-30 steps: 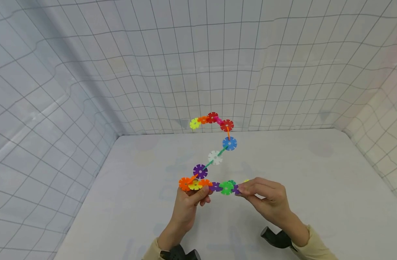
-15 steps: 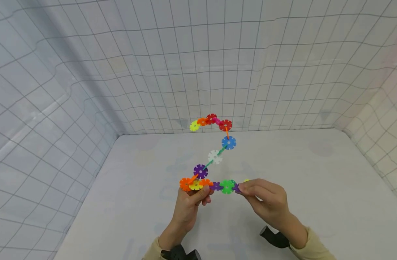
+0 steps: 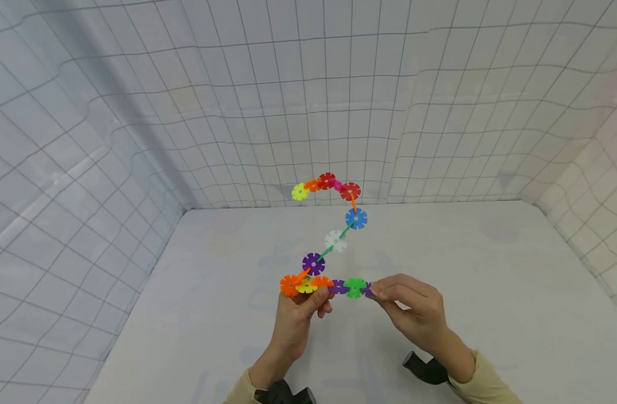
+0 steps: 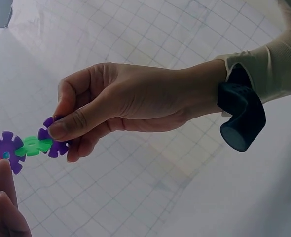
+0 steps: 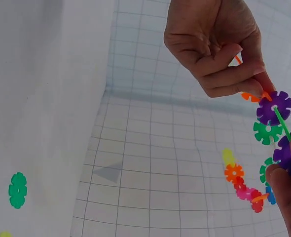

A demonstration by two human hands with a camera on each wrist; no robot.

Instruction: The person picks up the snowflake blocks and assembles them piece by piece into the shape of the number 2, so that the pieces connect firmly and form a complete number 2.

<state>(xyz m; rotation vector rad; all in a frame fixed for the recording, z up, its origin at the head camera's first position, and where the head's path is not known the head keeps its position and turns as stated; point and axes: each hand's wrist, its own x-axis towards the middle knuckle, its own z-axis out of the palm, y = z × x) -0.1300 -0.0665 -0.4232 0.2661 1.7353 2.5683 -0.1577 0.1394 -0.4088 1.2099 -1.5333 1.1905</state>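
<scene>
A long bent chain of slotted flower-shaped plastic discs hangs between the hands. In the head view my left hand [image 3: 293, 322] pinches it between thumb and fingers near the orange disc [image 3: 320, 282]. My right hand [image 3: 414, 306] pinches the purple disc [image 3: 369, 289] at the near right end, joined to a bright green disc [image 3: 355, 288]. That purple disc [image 4: 51, 140] shows clearly under the right thumb in the left wrist view. Further along come a white disc [image 3: 336, 241], a blue disc [image 3: 356, 218] and a red disc [image 3: 350, 191], ending at a yellow disc [image 3: 300, 192].
On the white table [image 3: 212, 269] lie a loose green disc [image 5: 18, 190] and a yellow disc [image 5: 5, 234], seen in the right wrist view. Grid-lined white walls [image 3: 338, 101] enclose the back and sides. Black devices [image 3: 426, 369] are worn on both wrists.
The chain's far end dips slightly, then rises again. Both hands shift very little and keep their grips. Loose green and yellow discs by the right hand drop out of the head view.
</scene>
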